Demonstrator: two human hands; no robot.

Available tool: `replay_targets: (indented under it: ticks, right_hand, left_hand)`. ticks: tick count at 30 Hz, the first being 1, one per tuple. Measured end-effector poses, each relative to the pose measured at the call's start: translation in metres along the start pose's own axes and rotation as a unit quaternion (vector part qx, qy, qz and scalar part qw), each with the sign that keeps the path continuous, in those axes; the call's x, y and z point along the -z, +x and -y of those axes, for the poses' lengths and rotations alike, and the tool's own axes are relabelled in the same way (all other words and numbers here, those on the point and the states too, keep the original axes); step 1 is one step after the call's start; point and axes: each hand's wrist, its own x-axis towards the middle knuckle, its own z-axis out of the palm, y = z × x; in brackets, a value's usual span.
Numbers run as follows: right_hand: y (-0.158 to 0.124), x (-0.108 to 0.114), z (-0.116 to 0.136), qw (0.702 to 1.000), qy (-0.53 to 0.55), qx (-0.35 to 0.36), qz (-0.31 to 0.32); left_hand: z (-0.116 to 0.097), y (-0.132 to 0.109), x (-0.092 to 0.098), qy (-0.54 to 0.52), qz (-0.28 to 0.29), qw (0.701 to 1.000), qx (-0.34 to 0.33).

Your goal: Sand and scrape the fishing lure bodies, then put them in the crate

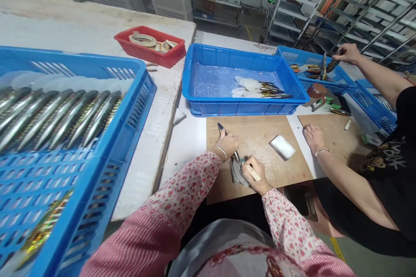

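Note:
My left hand [227, 143] is closed around a dark, slim fishing lure [221, 127], whose pointed end sticks out past my fingers. The lure's rounded clear lip [239, 175] lies low over the cardboard, beside a dark flat edge. In my right hand [255, 173] is a small tool with a pale beige handle [254, 172]; its tip is at the joint of lure and lip, too small to make out. A white block [282, 146] rests on the cardboard sheet [260, 127] to the right.
A blue tray [240, 106] with several lures stands ahead. At left a large blue crate [120, 173] holds a row of lures; behind it sits a red bin [149, 54] with tape rolls. A co-worker's hand [314, 138] rests at right, the other over another blue crate [344, 78].

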Motion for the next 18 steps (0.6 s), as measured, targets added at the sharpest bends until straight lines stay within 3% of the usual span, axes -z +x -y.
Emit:
replay_targets:
  ticks: [11, 18]
  right_hand:
    - [0.0014, 0.0029, 0.0027, 0.999, 0.005, 0.028, 0.014]
    - [-0.0015, 0.0038, -0.0024, 0.995, 0.091, -0.030, 0.008]
  left_hand:
    - [0.0014, -0.0002, -0.0008, -0.005, -0.006, 1.000, -0.012]
    - [0.0015, -0.0017, -0.0010, -0.004, -0.023, 1.000, -0.009]
